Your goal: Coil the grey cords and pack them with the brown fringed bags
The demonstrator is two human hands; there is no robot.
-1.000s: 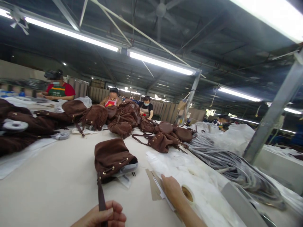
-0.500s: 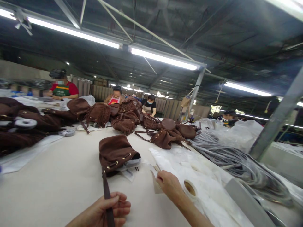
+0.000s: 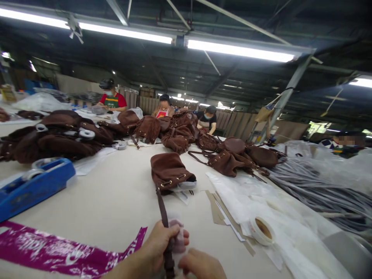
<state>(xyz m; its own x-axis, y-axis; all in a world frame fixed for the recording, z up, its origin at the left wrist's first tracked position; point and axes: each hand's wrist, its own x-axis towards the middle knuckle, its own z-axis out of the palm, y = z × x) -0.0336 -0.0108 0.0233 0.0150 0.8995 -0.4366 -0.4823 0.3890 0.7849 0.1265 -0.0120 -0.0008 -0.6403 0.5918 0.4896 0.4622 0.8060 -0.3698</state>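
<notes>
A dark brown drawstring bag [image 3: 168,168] lies on its side on the pale table, pale stuffing showing at its mouth. From it a brown strap [image 3: 162,211] runs toward me. My left hand [image 3: 157,244] is closed around this strap, thumb on top. A thin translucent sheet [image 3: 176,226] lies behind the strap, against my left fingers. Close by, at the strap's lower end with its buckle [image 3: 168,261], my right hand [image 3: 203,265] is partly cut off by the bottom edge. Its fingers are bent and blurred, so its grip is unclear.
A blue tape dispenser [image 3: 43,186] and a purple printed strip [image 3: 58,252] lie left. Several brown bags [image 3: 180,130] are heaped across the back. A tape roll [image 3: 262,230], cardboard pieces [image 3: 217,211] and white sheets [image 3: 241,193] lie right. Several people work beyond.
My right hand has left the card pieces and come down left beside the strap. The thin sheet now shows at my left hand. The view has swung left, revealing the dispenser and purple strip.
</notes>
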